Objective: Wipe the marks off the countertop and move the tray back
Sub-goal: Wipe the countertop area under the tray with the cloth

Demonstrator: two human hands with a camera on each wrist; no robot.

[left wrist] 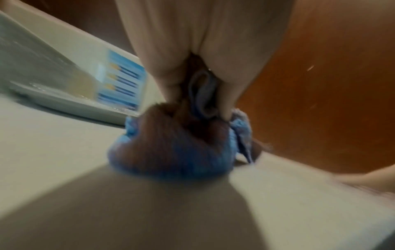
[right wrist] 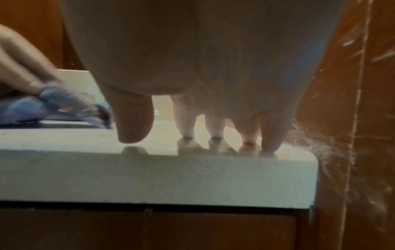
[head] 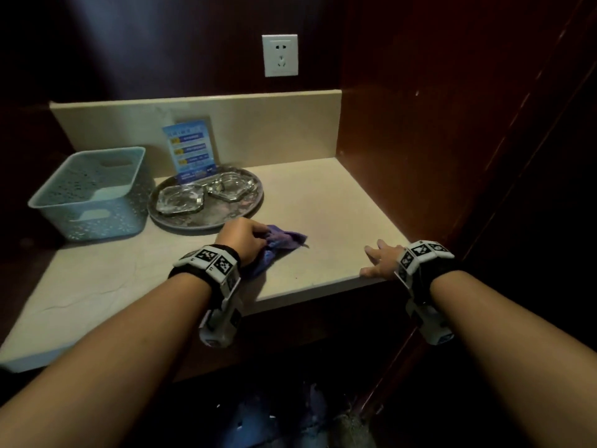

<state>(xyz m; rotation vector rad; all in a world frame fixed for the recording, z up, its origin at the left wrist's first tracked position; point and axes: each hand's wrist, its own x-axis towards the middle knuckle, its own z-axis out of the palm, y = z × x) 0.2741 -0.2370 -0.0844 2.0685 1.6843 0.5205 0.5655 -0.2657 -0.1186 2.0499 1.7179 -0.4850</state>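
My left hand (head: 244, 239) grips a bunched blue-purple cloth (head: 284, 242) and holds it down on the beige countertop (head: 323, 202), just in front of the round metal tray (head: 235, 218). The left wrist view shows the cloth (left wrist: 171, 155) wadded under the curled fingers (left wrist: 226, 94). Two glass ashtrays (head: 181, 198) and a blue card stand (head: 190, 153) sit on the tray. My right hand (head: 381, 260) rests at the counter's front right corner, its straight fingertips (right wrist: 186, 133) touching the stone top (right wrist: 149, 172). It holds nothing.
A light blue perforated plastic basket (head: 93, 192) stands left of the tray. A beige backsplash (head: 274, 124) runs along the back, with a white wall socket (head: 279, 55) above it. A dark red wooden panel (head: 420, 140) closes the right side.
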